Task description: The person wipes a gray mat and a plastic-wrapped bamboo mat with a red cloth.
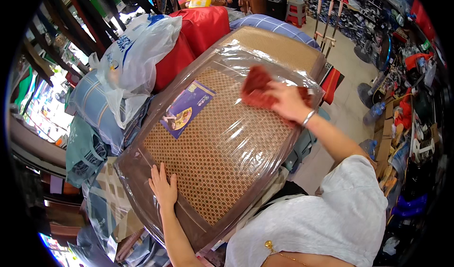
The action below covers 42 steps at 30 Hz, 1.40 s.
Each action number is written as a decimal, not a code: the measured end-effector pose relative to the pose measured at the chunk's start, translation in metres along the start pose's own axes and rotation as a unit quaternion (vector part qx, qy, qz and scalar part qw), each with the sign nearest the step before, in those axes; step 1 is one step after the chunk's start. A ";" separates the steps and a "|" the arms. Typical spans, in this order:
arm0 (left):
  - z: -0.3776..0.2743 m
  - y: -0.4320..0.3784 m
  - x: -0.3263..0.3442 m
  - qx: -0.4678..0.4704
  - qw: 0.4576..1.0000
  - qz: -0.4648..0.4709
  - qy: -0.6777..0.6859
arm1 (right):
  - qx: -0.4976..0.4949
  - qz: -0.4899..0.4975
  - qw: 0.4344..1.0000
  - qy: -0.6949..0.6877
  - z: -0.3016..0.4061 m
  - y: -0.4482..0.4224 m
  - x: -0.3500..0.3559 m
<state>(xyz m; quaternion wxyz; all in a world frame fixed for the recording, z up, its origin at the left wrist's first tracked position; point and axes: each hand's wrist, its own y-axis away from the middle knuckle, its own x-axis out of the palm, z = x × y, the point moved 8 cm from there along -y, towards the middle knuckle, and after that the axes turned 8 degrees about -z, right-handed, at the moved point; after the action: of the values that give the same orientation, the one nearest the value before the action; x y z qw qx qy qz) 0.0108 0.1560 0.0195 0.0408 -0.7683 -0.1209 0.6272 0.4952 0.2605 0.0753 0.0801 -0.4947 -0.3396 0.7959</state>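
A large woven mat with a brown border lies before me, sealed in shiny clear plastic. Under the plastic sits a purple printed card that bears writing and a picture. My right hand presses a dark red cloth onto the plastic towards the far right side; hand and cloth are slightly blurred. At the near left corner my left hand rests flat on the brown border, fingers spread and holding nothing. Beneath the far end shows another woven mat, lighter in colour.
Red bags, a white plastic bag and a blue plaid bundle crowd the left side. Belts hang at upper left. Walking canes and a grey stool stand beyond. Fans and goods line the right.
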 end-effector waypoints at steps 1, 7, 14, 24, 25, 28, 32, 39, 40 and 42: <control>-0.005 -0.002 0.002 0.008 1.000 0.002 0.001 | 0.073 -0.040 0.995 0.051 -0.057 0.009 -0.009; -0.007 -0.006 0.002 0.014 1.000 -0.018 0.005 | 0.176 -0.118 0.977 -0.023 -0.121 0.007 -0.065; 0.003 -0.002 0.006 0.006 1.000 -0.020 -0.007 | -0.252 0.121 0.946 -0.164 0.177 0.034 -0.002; -0.020 -0.003 -0.010 -0.004 0.997 -0.009 -0.079 | 0.139 -0.032 0.984 0.105 -0.155 -0.012 -0.022; -0.031 -0.003 -0.020 -0.017 0.991 -0.038 -0.128 | 0.147 -0.025 0.986 0.078 -0.171 -0.010 -0.023; -0.094 0.015 -0.046 0.015 0.994 -0.078 -0.078 | 0.052 -0.038 0.997 -0.030 -0.118 -0.024 -0.048; -0.163 0.055 -0.003 -0.015 0.994 0.085 0.061 | -0.187 0.059 0.949 -0.246 0.054 0.010 -0.057; -0.168 0.069 0.001 -0.017 0.999 0.013 0.041 | -0.036 -0.047 0.990 -0.131 -0.074 0.026 -0.059; -0.168 0.069 0.000 -0.013 0.999 0.009 0.043 | 0.009 -0.065 0.996 -0.067 -0.117 0.034 -0.062; -0.176 0.062 0.003 -0.004 0.999 0.007 0.052 | 0.088 -0.096 0.991 0.012 -0.196 0.057 -0.069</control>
<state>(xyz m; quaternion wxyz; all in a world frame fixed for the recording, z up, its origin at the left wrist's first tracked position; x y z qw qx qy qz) 0.1909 0.1119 0.0405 0.0400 -0.8010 -0.1156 0.5861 0.7066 0.2760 0.0356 0.2034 -0.4602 -0.3132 0.8054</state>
